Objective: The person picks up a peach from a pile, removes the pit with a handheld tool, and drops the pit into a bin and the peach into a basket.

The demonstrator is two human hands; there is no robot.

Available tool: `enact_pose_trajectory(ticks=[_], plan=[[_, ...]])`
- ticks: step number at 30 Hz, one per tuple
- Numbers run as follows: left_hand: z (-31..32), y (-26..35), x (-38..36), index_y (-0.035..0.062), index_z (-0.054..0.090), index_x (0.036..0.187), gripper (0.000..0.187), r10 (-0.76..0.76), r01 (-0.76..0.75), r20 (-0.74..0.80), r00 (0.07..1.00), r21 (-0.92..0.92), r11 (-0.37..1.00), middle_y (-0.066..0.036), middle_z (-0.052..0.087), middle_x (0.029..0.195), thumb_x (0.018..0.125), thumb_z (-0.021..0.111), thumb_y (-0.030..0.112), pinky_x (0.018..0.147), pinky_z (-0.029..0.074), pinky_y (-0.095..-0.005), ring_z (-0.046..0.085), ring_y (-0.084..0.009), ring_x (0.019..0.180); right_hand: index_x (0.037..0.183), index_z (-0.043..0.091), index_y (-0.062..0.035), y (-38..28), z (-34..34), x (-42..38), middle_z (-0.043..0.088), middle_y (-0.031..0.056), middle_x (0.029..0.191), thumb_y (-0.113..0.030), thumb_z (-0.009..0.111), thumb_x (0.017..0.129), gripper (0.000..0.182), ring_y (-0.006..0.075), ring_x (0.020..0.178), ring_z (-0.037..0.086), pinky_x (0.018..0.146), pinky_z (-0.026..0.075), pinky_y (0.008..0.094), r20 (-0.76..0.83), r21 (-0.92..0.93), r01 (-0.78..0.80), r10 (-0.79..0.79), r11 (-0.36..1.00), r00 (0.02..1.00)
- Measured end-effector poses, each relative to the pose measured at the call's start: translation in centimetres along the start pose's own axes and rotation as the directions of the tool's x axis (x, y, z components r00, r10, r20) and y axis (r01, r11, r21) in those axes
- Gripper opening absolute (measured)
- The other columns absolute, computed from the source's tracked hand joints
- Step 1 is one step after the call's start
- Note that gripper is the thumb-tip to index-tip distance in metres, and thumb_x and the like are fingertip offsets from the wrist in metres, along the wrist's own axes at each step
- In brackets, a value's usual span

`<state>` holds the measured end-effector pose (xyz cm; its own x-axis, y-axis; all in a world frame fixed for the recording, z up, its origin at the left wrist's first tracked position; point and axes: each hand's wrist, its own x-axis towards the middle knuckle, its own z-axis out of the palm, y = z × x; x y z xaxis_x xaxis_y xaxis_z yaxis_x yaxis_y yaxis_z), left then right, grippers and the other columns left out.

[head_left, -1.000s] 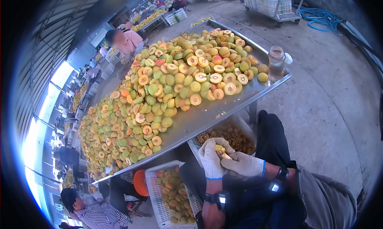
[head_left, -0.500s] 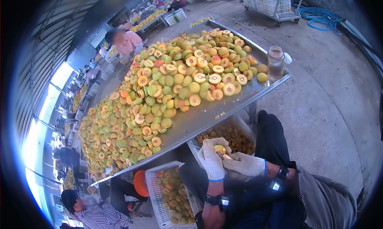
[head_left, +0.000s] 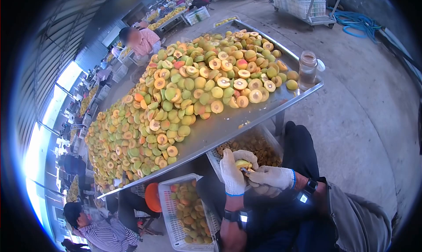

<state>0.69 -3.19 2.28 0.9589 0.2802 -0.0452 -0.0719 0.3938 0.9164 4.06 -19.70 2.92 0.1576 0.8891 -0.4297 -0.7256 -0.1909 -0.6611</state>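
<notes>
My left hand (head_left: 233,172), in a white knit glove with a blue cuff, is closed round a yellow peach half (head_left: 243,164). My right hand (head_left: 273,177), gloved alike, is closed with its fingertips against the fruit. A small dark metal tip (head_left: 246,170) shows between the right fingers and the peach; the rest of that tool is hidden in the glove. Both hands are over my lap, in front of a crate of brown pits and scraps (head_left: 263,150). Above them slopes a metal table (head_left: 211,137) heaped with halved peaches (head_left: 184,94).
A lidded clear jar (head_left: 307,72) stands at the table's right corner. Below the table are a white crate (head_left: 166,203) of peach halves and an orange bucket (head_left: 153,197). A co-worker in stripes (head_left: 107,232) sits at lower left. Beyond are a crate trolley (head_left: 318,19) and blue hose (head_left: 358,23).
My hands have turned slightly round the peach half, and the dark tool tip now shows against it. The view has shifted slightly. The co-worker at lower left has leaned a little.
</notes>
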Motion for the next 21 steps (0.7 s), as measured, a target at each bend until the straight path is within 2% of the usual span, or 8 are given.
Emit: enact_pose_trajectory(ticks=[2,7,10,11,13,17,19,21], plan=[[-0.3,0.2,0.4,-0.0041,0.07,0.075,0.074,0.015,-0.017,0.038,0.999,0.039,0.999,-0.017,0.07,0.075,0.112,0.036,0.05,0.066,0.052,-0.0342,0.066,-0.0249,0.067,0.087,0.057,-0.0141,0.1,-0.1,0.3,0.043,-0.0074,0.063,-0.054,0.051,0.107,0.045,0.003,0.044,0.036,0.037,0.028,0.0207,-0.018,-0.036,0.006,-0.006,0.999,1.0],[-1.1,0.3,1.2,-0.0036,0.067,0.067,0.075,0.069,-0.108,0.329,0.942,0.103,0.989,-0.017,0.067,0.072,0.11,0.033,0.048,0.066,0.049,-0.0364,0.063,-0.0256,0.069,0.087,0.057,-0.0147,1.1,-1.1,0.8,0.044,-0.0069,0.063,-0.054,0.052,0.107,0.044,0.0038,0.045,0.038,0.037,0.029,0.0207,0.016,-0.04,-0.009,0.009,0.999,1.0],[-0.8,1.2,1.4,-0.005,0.07,0.072,0.073,0.015,-0.07,0.34,0.94,0.149,0.986,-0.017,0.068,0.073,0.11,0.035,0.046,0.068,0.049,-0.0358,0.064,-0.0257,0.07,0.087,0.056,-0.0157,0.9,-1.0,0.8,0.044,-0.0068,0.063,-0.055,0.051,0.107,0.044,0.004,0.045,0.038,0.037,0.029,0.0204,0.032,-0.043,0.0,0.001,0.999,1.0],[-0.5,1.3,1.3,-0.005,0.07,0.072,0.073,0.019,-0.072,0.337,0.941,0.146,0.987,-0.017,0.068,0.073,0.11,0.035,0.046,0.068,0.049,-0.0358,0.064,-0.0257,0.07,0.086,0.054,-0.0174,0.7,-0.8,0.7,0.042,-0.0078,0.063,-0.052,0.05,0.108,0.042,0.0028,0.046,0.035,0.038,0.027,0.0206,-0.053,-0.139,0.024,-0.032,0.99,0.998],[0.2,1.2,1.0,-0.0055,0.071,0.073,0.071,-0.124,0.103,0.074,0.99,0.233,0.967,-0.015,0.068,0.073,0.11,0.037,0.045,0.069,0.05,-0.0354,0.065,-0.0253,0.072,0.085,0.051,-0.0191,0.6,-0.8,0.8,0.039,-0.0089,0.064,-0.049,0.048,0.11,0.04,0.0016,0.047,0.032,0.039,0.025,0.0207,-0.134,-0.238,0.036,-0.07,0.97,0.989],[-0.7,0.0,0.6,-0.0038,0.071,0.074,0.069,-0.083,0.059,0.087,0.993,0.247,0.967,-0.012,0.071,0.077,0.112,0.039,0.044,0.067,0.051,-0.0315,0.064,-0.0189,0.068,0.083,0.051,-0.0186,1.0,-1.7,0.8,0.039,-0.0083,0.062,-0.056,0.051,0.107,0.045,0.0021,0.044,0.034,0.036,0.028,0.0191,0.008,-0.039,-0.08,0.08,0.996,0.997],[-1.4,-0.6,0.6,-0.0042,0.071,0.076,0.067,0.044,-0.092,0.279,0.959,0.162,0.982,-0.013,0.071,0.08,0.112,0.041,0.044,0.068,0.051,-0.0329,0.065,-0.0204,0.07,0.082,0.05,-0.0191,1.5,-1.8,0.7,0.038,-0.0087,0.061,-0.057,0.051,0.107,0.046,0.0014,0.044,0.032,0.036,0.027,0.0185,0.062,0.012,-0.116,0.115,0.993,0.991],[-1.7,-0.6,1.1,-0.0042,0.071,0.077,0.066,0.065,-0.113,0.351,0.934,0.118,0.987,-0.014,0.071,0.081,0.111,0.042,0.044,0.069,0.051,-0.0336,0.065,-0.0213,0.072,0.081,0.048,-0.0198,1.9,-2.2,1.0,0.036,-0.0094,0.06,-0.057,0.05,0.108,0.046,0.0001,0.042,0.029,0.034,0.024,0.0173,0.141,0.118,-0.108,0.091,0.987,0.986]])
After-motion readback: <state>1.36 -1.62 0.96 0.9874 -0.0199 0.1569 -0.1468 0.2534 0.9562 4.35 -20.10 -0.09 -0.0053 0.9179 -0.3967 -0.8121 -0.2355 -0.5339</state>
